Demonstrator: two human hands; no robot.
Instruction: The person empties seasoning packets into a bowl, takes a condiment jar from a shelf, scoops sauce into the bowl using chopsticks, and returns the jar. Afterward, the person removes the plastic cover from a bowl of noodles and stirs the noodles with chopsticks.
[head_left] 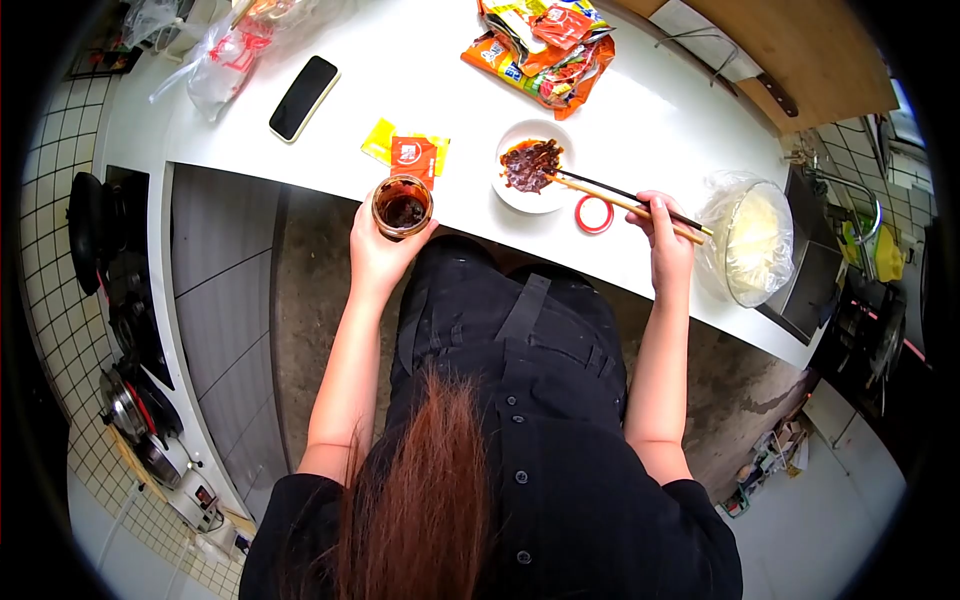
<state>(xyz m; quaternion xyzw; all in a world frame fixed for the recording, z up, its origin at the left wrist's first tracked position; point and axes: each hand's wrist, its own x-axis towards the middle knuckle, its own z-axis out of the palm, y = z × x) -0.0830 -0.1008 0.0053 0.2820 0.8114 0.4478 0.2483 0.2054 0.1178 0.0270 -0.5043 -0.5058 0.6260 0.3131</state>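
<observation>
My left hand is wrapped round an open glass jar with dark red sauce inside, near the counter's front edge. In my right hand is a pair of chopsticks, their tips in the dark red sauce of a white bowl. Right of the bowl lies a red-rimmed lid. Behind the jar are an orange sachet and a yellow packet.
On the white counter are a phone, plastic bags and orange food packages. A plastic-covered glass bowl stands right of my right hand, beside the sink. A knife lies at the back right.
</observation>
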